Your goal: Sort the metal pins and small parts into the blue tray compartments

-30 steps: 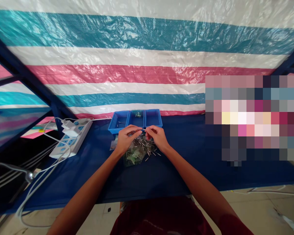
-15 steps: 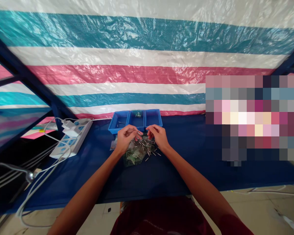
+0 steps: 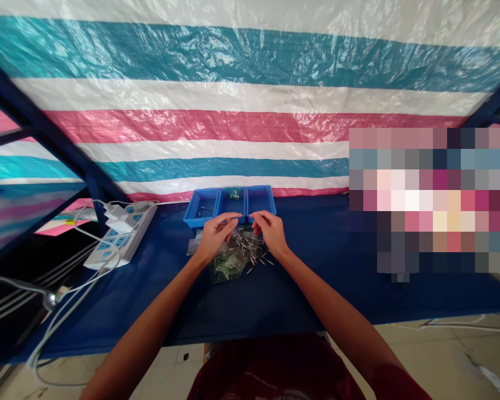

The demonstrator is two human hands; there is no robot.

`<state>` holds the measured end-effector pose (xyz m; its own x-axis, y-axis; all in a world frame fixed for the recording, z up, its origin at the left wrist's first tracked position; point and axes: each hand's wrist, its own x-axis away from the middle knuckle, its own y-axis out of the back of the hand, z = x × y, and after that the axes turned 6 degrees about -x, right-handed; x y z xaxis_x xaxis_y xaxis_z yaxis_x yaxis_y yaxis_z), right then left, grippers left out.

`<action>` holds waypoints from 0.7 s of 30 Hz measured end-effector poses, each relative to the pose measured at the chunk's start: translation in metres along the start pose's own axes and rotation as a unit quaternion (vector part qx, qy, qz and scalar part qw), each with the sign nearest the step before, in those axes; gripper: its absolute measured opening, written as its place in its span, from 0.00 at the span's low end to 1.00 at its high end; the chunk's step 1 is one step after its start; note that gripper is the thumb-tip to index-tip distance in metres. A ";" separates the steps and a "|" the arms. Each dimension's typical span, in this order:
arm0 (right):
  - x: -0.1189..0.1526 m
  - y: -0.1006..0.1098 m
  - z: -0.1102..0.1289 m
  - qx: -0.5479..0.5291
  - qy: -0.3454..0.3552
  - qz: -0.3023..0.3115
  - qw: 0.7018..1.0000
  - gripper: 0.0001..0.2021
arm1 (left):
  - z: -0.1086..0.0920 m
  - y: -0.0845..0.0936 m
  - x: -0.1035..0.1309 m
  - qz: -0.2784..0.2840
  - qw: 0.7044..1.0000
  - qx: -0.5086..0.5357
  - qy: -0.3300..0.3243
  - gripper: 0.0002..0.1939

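Observation:
My left hand [image 3: 217,236] is closed with curled fingers, its fingertips just in front of the blue trays. Whatever it holds is too small to make out. Opposite it, a narrow gap away, my right hand [image 3: 269,229] is closed too, thumb and forefinger together; any object in that pinch is hidden. Below and between both hands lies a loose pile of thin metal pins [image 3: 254,250], partly on a clear plastic bag. Small pale-green pieces [image 3: 225,265] show through clear plastic at the pile's left.
Three joined blue trays [image 3: 260,218] stand behind the hands; a few small parts lie in the left and middle ones. A white power strip [image 3: 123,239] with cables sits at the left. Striped sheeting [image 3: 233,128] hangs behind the blue table [image 3: 316,250]. The right side is pixelated.
A metal pin seen in my left fingers earlier no longer shows clearly. The left forefinger has stretched toward my right hand, which has barely moved.

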<state>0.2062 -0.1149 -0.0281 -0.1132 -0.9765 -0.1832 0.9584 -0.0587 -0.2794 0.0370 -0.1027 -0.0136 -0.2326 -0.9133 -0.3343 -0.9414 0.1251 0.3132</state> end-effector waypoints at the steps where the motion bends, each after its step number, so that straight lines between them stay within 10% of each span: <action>1: 0.000 0.000 0.000 0.005 0.003 0.000 1.000 0.11 | 0.000 0.000 0.000 -0.002 1.000 0.004 -0.001 0.16; 21: 0.002 0.000 -0.001 0.044 0.002 0.064 0.997 0.08 | -0.001 0.005 0.004 0.068 0.992 -0.102 -0.039 0.21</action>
<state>0.2052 -0.1165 -0.0296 0.0110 -0.9763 -0.2161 0.9845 0.0485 -0.1688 0.0319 -0.1065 -0.0125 -0.3798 -0.8596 -0.3417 -0.8329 0.1571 0.5307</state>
